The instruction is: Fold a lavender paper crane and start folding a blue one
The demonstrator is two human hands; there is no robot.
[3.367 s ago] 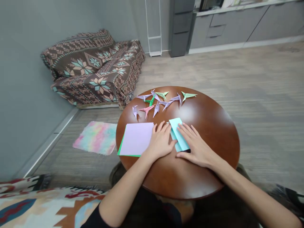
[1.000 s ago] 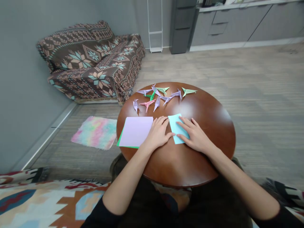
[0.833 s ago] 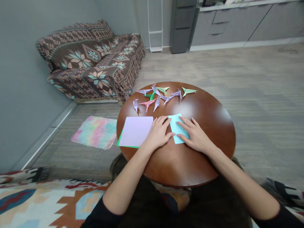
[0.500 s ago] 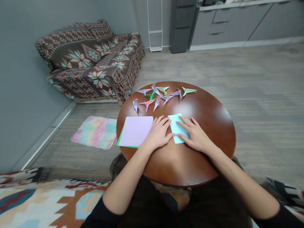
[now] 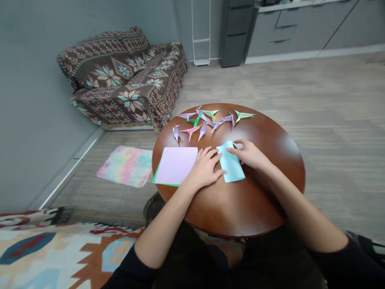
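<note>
Steadily now: pin at 9 o'clock, guide from 12.
On the table (image 5: 234, 212), near its centre, find the blue paper (image 5: 232, 163), running from 11 to 5 o'clock, slightly bowed. With left hand (image 5: 207, 168) spread low and loosely fanned, touching the paper's 9 o'clock edge but gripping nothing; with right hand (image 5: 251, 154) half curled at the paper's far corner, near 12 o'clock, no telling whether pinching it or merely resting there. Best, probably, to anchor firmly on the left, match edges before pressing, then smooth straight along any crease. Avoid nudging the purple stack (image 5: 176, 164) at the table's 9 o'clock or brushing the paper figures (image 5: 203, 130) from 10 to nearly 1.
</note>
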